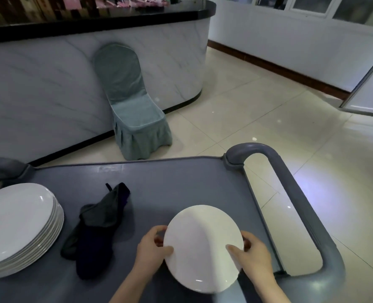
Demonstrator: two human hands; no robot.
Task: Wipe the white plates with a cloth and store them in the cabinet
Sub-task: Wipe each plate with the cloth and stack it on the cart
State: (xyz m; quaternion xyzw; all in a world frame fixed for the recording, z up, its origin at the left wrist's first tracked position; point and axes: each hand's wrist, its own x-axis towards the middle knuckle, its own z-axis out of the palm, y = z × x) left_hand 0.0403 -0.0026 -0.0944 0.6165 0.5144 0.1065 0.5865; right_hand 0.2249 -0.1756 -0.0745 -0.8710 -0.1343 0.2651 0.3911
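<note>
I hold one white plate (203, 248) over the right part of the grey cart top (170, 182). My left hand (151, 250) grips its left rim with the thumb on top and fingers beneath. At the right rim my right hand (253, 254) grips the same way. A dark cloth (96, 226) lies crumpled on the cart to the left of the plate, apart from both hands. At the cart's left edge sits a stack of several white plates (17, 228).
The cart's grey loop handle (294, 193) rises on the right. Ahead stands a chair in a teal cover (133, 110) against a marble-fronted counter (50, 84) with a black top. Tiled floor (268, 110) spreads to the right, where a pale metal-framed panel (371, 92) stands.
</note>
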